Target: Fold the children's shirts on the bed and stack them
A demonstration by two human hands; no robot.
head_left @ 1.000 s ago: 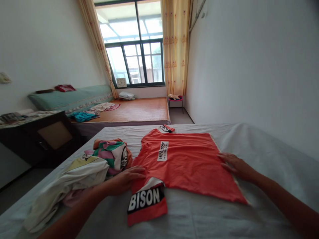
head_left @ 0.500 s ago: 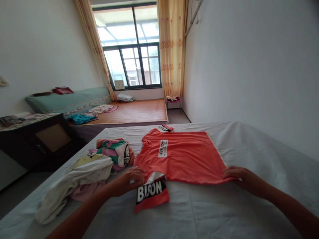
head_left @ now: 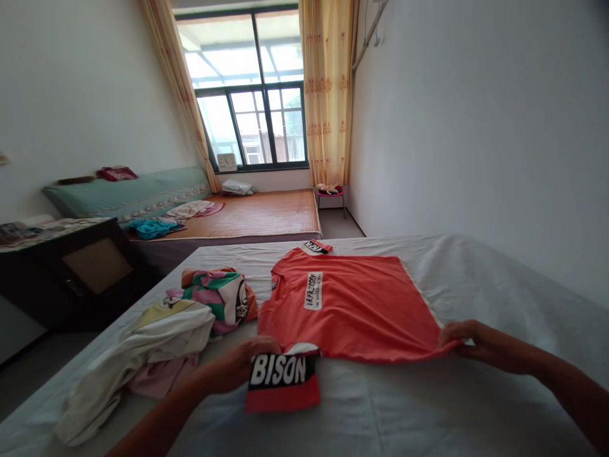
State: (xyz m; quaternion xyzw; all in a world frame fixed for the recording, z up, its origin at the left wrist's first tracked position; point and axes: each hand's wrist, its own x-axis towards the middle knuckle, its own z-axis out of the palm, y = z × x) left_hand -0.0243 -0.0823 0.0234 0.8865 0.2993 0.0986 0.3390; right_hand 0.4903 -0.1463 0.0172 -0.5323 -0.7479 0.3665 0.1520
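Observation:
A red T-shirt [head_left: 361, 311] lies spread on the pale bed sheet [head_left: 404, 412], its neck to the left and its hem to the right. The near sleeve carries a black band reading BISON. My left hand [head_left: 245, 362] is closed on the shirt at the near shoulder, its fingertips partly hidden. At the near hem corner, my right hand [head_left: 469, 339] pinches the cloth. Left of the shirt is a loose pile of clothes: a cream garment [head_left: 143, 343], a multicoloured printed one [head_left: 221, 295] and a pink one [head_left: 164, 374].
Beyond this bed stands another bed with a brown mat [head_left: 271, 212], holding a teal cloth [head_left: 155, 227]. A dark cabinet [head_left: 85, 266] is at the left, and a white wall [head_left: 485, 127] runs along the right. A small stool [head_left: 332, 193] sits under the curtain.
Both hands have come slightly nearer, drawing the shirt's near edge with them. The right hand moved a little right with the hem corner. The BISON sleeve now lies flatter.

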